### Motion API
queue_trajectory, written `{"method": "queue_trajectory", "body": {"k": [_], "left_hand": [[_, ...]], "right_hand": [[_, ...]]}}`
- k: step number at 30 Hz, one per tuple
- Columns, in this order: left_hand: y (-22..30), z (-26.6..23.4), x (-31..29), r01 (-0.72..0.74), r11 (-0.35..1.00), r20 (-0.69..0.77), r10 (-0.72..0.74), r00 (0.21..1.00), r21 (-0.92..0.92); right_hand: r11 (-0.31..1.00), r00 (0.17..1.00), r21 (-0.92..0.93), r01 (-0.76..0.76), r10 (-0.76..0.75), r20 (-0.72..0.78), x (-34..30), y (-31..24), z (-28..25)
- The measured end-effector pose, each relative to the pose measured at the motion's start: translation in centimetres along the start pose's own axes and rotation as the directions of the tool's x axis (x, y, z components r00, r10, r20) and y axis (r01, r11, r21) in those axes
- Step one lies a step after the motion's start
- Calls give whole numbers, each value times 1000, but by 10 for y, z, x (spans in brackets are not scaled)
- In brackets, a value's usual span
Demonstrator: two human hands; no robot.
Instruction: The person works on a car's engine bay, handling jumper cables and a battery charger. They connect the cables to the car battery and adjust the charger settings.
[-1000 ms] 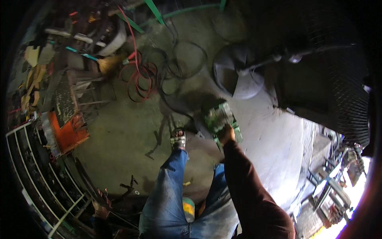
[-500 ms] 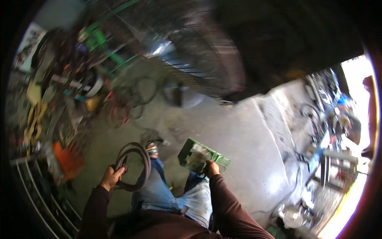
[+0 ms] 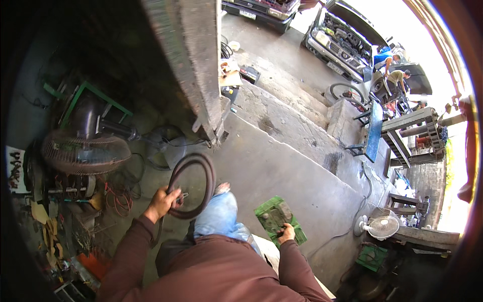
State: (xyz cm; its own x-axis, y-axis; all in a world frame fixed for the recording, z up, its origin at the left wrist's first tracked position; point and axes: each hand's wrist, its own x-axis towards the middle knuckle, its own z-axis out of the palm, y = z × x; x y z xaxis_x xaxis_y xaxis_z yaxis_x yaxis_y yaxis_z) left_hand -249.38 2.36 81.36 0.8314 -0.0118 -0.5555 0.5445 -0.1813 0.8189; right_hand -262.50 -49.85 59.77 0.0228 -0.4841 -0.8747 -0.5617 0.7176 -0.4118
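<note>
A thick, dark brown coiled hose hangs in my left hand, with my fingers closed around one side of the loop. Something small and metallic pokes out beside that thumb; its kind is unclear. My right hand grips the near side of a flat green case, held tilted in front of me. Dark grime or a dark part covers the middle of the case; I cannot tell which. Both things are off the floor, apart from each other.
A concrete step edge crosses the floor ahead. A post stands at the upper left, near a caged fan. To the right are a blue bench, a white fan and a trailing cord. People work by cars outside.
My view has swung right, bringing the doorway and cars into sight. Both hands keep their hold; the green case now shows its broad face more fully.
</note>
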Motion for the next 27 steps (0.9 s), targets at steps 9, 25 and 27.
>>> {"method": "queue_trajectory", "body": {"k": [9,25,27], "left_hand": [[155,144,221,-105,964,62,123,990,-245],[447,246,544,-480,590,-268,413,870,-650],[482,268,606,-501,578,-228,480,847,-644]], "right_hand": [[972,983,235,-8,51,-179,31,-102,-92],[964,988,267,10,32,-152,243,-366,4],[955,985,296,32,19,-169,253,-394,27]]}}
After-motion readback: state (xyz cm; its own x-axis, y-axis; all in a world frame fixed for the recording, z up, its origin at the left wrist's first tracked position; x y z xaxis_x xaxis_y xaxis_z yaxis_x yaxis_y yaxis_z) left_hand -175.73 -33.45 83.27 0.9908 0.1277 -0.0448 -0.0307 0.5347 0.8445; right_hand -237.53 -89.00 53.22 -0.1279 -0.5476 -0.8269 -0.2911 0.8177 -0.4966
